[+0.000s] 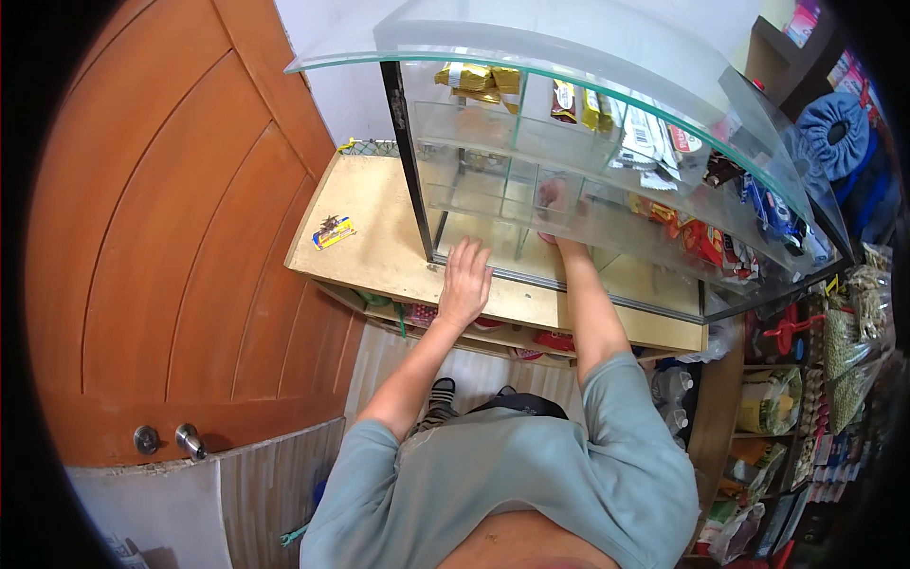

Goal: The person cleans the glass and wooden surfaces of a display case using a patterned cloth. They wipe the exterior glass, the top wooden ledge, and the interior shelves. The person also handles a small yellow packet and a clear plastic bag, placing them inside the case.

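Left hand open, fingers extended over lower frame of glass display case; grips nothing. Case stands on counter. Right hand inside case, behind glass; grip cannot be told. Gold packets above, farther back.

Glass display case: clear panes, greenish edges, slim black frame, left front post scuffed. Stood upright on pale wooden bench, lower front rail set near bench's front edge. Clear shelves sat in tiers inside, upright dividers making compartments. Front was open at lower left. Glass top jutted past left post.
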